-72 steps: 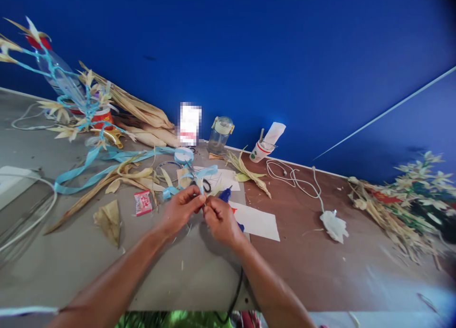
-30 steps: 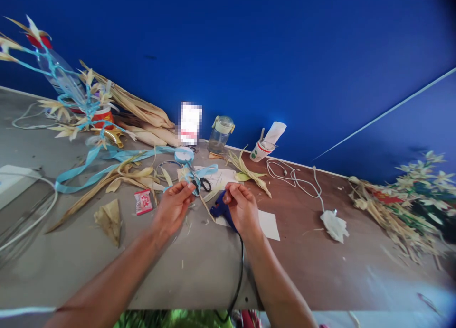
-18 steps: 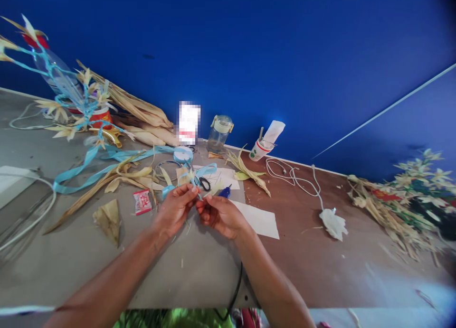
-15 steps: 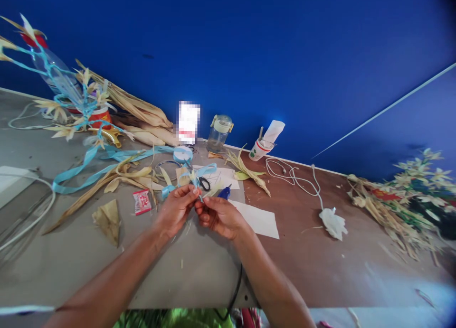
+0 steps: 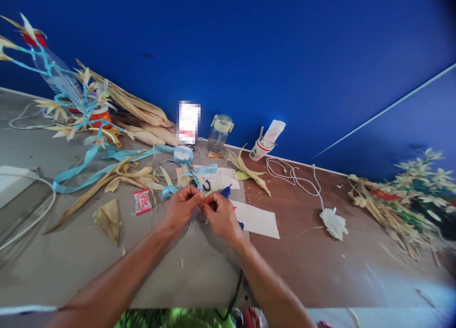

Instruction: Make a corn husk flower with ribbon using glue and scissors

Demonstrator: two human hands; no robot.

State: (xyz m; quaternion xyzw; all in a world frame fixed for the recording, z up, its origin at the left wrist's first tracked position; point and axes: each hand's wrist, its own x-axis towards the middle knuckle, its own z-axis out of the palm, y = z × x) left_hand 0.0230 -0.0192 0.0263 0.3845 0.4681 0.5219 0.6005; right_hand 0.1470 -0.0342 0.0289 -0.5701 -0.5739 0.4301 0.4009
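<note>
My left hand [image 5: 185, 204] and my right hand [image 5: 219, 213] meet over the grey tabletop, fingertips pinched close together. A light-blue tape strip [image 5: 208, 170] rises just above the fingertips, apparently joined to the small stem between them. Fingers hide most of that stem. Directly behind the hands are black scissors handles [image 5: 206, 184] and a tape roll [image 5: 183, 154]. A blue tool [image 5: 226, 192], seemingly a glue gun, lies partly covered by my right hand. Dried corn husks [image 5: 138, 178] spread out left of my left hand.
Along the blue wall stand a clear jar [image 5: 219, 133], a paper cup [image 5: 261, 148] and a husk-flower branch [image 5: 85, 105] by a plastic bottle [image 5: 57, 74]. White paper [image 5: 260, 219] lies right of the hands. A cable [image 5: 313, 190] and a husk bouquet [image 5: 395, 214] are farther right.
My right hand has rolled over, its back now more upward, and its fingers pinch closer to the left fingertips. The small stem is more hidden. More of the blue tool shows beside the right wrist.
</note>
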